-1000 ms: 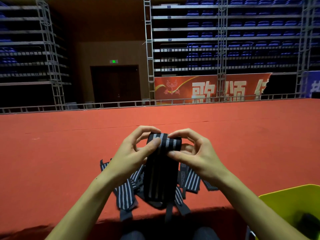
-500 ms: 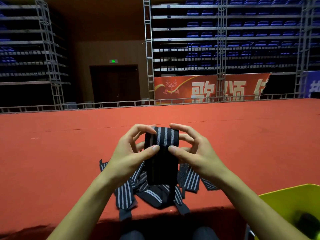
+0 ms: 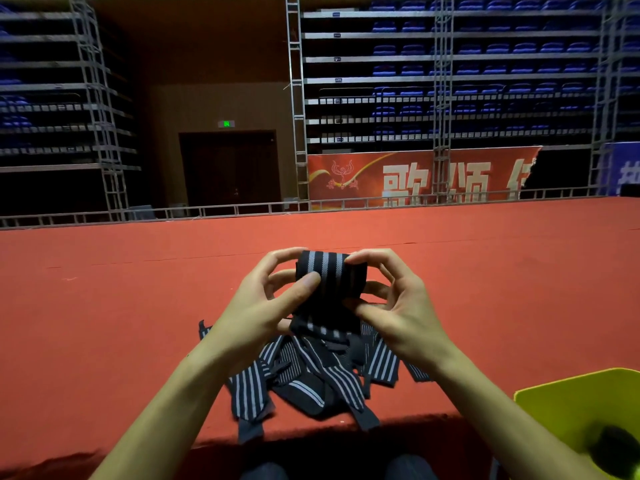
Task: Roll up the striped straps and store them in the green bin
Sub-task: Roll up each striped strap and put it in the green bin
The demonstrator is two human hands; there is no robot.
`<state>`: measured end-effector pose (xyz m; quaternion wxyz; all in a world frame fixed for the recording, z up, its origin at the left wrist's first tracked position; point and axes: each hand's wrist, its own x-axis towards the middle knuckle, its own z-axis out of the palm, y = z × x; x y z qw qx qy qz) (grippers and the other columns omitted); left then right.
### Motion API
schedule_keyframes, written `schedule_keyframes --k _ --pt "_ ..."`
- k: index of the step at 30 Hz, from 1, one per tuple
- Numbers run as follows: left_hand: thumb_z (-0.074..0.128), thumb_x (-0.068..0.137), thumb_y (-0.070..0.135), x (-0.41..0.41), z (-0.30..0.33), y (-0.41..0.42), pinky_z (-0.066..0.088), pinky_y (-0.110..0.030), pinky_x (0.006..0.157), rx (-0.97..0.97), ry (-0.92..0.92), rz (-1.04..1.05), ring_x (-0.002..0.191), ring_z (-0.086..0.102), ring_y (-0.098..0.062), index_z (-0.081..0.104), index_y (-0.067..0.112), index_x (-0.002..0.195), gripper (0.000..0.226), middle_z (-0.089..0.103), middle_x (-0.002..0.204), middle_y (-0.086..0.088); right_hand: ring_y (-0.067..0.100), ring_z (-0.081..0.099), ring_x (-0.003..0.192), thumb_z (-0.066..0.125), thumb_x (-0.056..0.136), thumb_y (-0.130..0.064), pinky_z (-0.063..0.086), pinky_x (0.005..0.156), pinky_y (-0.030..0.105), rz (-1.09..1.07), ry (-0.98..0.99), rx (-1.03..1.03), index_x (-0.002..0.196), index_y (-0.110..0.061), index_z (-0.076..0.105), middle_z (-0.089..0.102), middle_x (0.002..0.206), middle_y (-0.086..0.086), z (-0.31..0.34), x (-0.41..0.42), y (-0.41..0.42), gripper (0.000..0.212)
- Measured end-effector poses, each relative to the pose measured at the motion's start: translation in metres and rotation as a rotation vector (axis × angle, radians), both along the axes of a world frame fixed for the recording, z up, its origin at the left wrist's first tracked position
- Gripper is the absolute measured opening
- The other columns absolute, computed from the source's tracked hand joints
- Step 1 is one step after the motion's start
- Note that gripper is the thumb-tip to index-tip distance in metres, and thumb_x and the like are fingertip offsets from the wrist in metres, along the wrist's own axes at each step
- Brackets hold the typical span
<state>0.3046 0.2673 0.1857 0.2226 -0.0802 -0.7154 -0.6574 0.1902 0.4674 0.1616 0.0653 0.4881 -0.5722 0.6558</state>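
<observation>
Two hands hold one strap up over the red table. The left hand [image 3: 263, 313] pinches the strap [image 3: 327, 289] from its side, with the thumb pressed on the front and the fingers curled round the back. The right hand [image 3: 398, 306] does the same from the other side, with its thumb low on the front and its fingers hooked over the top. The top part looks like a thick roll, and its stripes run up and down. The roll's long way goes across, from hand to hand, so its open ends point left and right. A short loose end hangs down from it toward the pile [image 3: 311, 375] of more straps on the table [image 3: 104, 306] below. I think this is the rolling step, and it looks partly done. The next move likely needs both thumbs to turn the roll and take in the loose end, while holding it tight so it does not spring open. The green bin [image 3: 571, 403] sits low on the right, near the right arm, with something dark inside.
</observation>
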Motion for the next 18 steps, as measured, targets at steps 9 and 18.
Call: schedule_keyframes --k 9,18 --pt "0.073 0.095 0.028 -0.001 0.007 0.009 0.066 -0.057 0.081 0.121 -0.001 0.002 0.115 0.076 -0.038 0.071 0.008 0.128 0.039 0.075 0.125 -0.019 0.028 0.068 0.123 0.066 0.085 0.016 0.064 0.081 0.041 -0.013 0.107 -0.029 0.12 -0.03 0.061 0.062 0.141 -0.002 -0.005 0.008 -0.004 0.058" --pt "0.079 0.087 0.016 0.005 0.007 0.005 0.065 -0.039 0.076 0.096 0.074 -0.016 0.107 0.078 -0.03 0.071 0.011 0.129 0.043 0.076 0.12 -0.014 0.036 0.075 0.114 0.076 0.091 -0.004 0.058 0.099 0.067 0.145 -0.172 0.045 0.139 -0.023 0.058 0.067 0.138 0.004 -0.006 0.0 0.008 0.055"
